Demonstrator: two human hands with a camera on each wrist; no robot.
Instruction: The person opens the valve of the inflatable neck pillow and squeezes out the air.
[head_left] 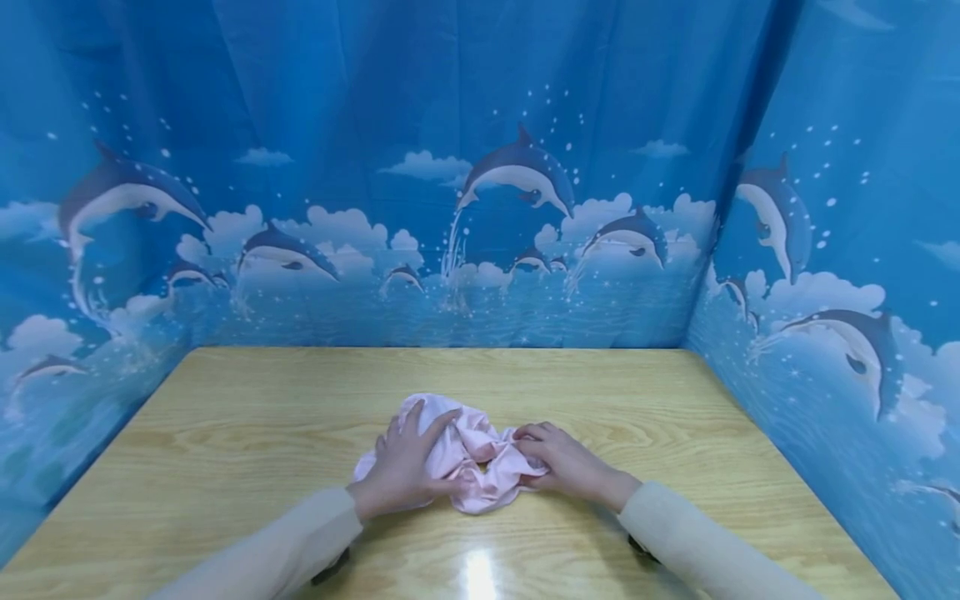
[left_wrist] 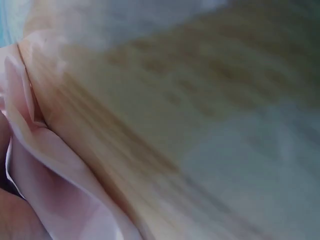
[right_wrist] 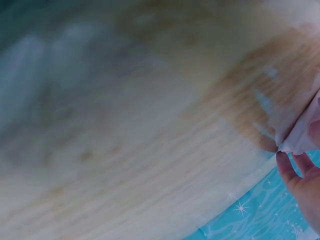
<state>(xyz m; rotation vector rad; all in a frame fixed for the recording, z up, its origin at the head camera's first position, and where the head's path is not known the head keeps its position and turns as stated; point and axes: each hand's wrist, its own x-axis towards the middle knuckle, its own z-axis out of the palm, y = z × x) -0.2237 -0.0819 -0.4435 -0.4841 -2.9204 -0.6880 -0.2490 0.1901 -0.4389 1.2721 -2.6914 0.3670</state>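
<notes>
A rumpled pink cloth [head_left: 474,433] lies on the wood-grain worktop [head_left: 262,408], bunched between the two grips and partly under the left. The left hand [head_left: 405,467] rests on it with a spread grip, fingers fanned across the near folds and thumb reaching toward the other hand; that broad contact probably keeps the loose fabric from sliding. The right hand [head_left: 564,462] pinches the edge of the cloth between bent fingers and thumb, apparently because a hem is easier to take hold of than the soft heap. Between the grips the folds stand up in ridges around a small gap, perhaps because the cloth is gathered from both sides. Well beyond both grips, behind the worktop, hangs a blue dolphin-print curtain [head_left: 390,125].
</notes>
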